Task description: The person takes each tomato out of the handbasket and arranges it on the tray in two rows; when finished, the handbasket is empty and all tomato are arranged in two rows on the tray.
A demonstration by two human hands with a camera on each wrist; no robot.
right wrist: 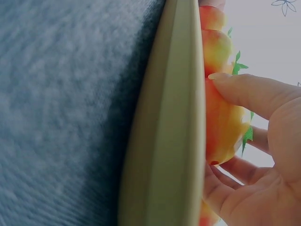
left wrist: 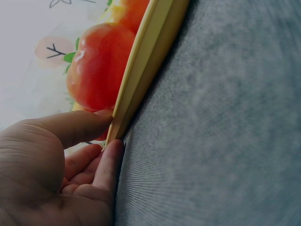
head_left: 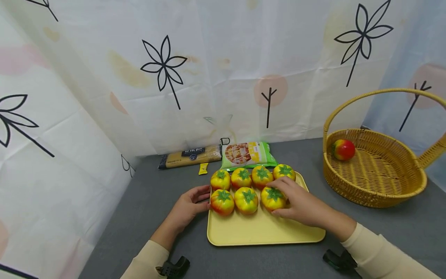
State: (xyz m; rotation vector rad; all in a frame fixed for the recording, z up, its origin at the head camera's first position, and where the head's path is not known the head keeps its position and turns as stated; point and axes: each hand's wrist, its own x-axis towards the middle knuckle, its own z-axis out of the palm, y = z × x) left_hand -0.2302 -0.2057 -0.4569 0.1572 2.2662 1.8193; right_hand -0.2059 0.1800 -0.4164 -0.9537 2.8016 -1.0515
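Note:
Several glossy red-and-yellow tomatoes with green leafy tops sit in two rows on a pale yellow tray. My right hand grips the tomato at the right end of the front row, its thumb on the near side and fingers round the far side. In the right wrist view this tomato shows behind the tray's rim, partly covered by the thumb. At the tray's left side, my left hand holds the edge between thumb and fingers, close to a red tomato.
A woven basket with a tall handle stands at the right, one tomato inside. Behind the tray lie a spaghetti pack, a green-and-white food pack and a small yellow sachet. A patterned cloth hangs behind.

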